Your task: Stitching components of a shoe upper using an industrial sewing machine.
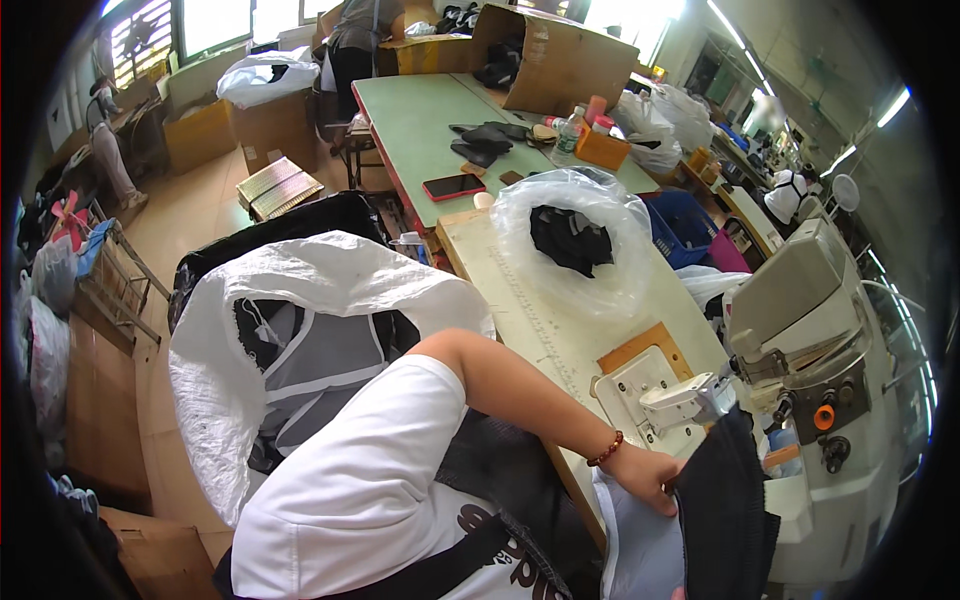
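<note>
My left hand [645, 475], with a beaded bracelet at the wrist, reaches across to the sewing machine at the right. Its fingers are closed on the edge of a dark fabric piece [725, 510], which has a grey lining [645, 550] and stands upright near the machine. The piece's upper end is beside the sewing machine's clamp arm [680, 400], above the metal work plate [630, 385]. Of my right hand [679, 593] only a bit of skin shows at the lower edge, by the lining; its fingers are hidden.
The industrial sewing machine [820, 290] fills the right side. On its table [490, 265] lies a clear plastic bag [520, 215] of black pieces. Left of me, a white sack [215, 390] holds grey and black pieces. Beyond is a green table [410, 110] with a phone [453, 187] and bottle [568, 135].
</note>
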Available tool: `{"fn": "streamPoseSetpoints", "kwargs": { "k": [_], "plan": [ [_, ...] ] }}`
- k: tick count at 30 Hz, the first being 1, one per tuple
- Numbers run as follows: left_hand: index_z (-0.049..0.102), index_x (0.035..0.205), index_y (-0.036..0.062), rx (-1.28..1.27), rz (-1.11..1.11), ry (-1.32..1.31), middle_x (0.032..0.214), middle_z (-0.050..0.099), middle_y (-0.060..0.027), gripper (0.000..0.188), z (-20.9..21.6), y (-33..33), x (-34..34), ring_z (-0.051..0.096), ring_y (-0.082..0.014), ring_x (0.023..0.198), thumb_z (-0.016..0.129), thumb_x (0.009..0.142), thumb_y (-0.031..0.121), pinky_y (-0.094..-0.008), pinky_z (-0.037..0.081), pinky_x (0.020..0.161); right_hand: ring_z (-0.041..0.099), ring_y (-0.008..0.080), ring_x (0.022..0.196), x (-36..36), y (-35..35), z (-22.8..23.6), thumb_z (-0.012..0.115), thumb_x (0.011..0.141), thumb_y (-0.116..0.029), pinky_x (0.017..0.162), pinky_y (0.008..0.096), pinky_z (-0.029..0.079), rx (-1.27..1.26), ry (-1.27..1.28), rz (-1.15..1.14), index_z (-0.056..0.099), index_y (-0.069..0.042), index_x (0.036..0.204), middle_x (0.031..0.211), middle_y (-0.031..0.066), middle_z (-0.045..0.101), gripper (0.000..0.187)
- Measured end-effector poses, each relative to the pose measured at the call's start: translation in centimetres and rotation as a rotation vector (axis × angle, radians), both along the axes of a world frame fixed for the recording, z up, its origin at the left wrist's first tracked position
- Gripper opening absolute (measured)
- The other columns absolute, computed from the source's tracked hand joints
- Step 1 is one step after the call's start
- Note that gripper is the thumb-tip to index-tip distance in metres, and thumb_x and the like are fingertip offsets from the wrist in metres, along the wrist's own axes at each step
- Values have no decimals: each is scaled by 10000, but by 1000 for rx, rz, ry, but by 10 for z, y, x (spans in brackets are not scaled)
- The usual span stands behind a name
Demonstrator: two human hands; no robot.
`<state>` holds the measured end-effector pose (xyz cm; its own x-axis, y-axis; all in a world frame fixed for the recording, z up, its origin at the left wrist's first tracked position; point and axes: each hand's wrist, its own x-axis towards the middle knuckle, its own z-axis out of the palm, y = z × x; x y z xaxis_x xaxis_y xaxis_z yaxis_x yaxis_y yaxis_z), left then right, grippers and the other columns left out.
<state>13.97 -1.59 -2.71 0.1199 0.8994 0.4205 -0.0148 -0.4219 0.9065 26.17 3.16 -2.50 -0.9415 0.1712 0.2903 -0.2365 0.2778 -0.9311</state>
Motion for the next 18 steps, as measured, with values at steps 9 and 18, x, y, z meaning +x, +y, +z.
{"fn": "streamPoseSetpoints", "kwargs": {
  "k": [9, 18],
  "plan": [
    [619, 1384, -24, -298, -553, -279, 1311, 713, -116, 451, 9, -4, -22, 660, -168, 1205, 739, 950, 10, -331, 535, 1032, 706, 385, 1079, 55, 35, 77, 646, 1041, -256, 966, 469, 558, 584, 154, 62, 662, -16, 1325, 1226, 258, 702, 372],
    [739, 1312, 17, -272, -213, -199, 907, 662, 44, 437, 73, -17, -62, 473, -2, 746, 551, 918, -14, -201, 390, 660, 695, 235, 1149, 144, -3, 136, 657, 916, -187, 1024, 402, 515, 1325, 154, -109, 767, -276, 1169, 1248, 88, 740, 290]
  ]
}}
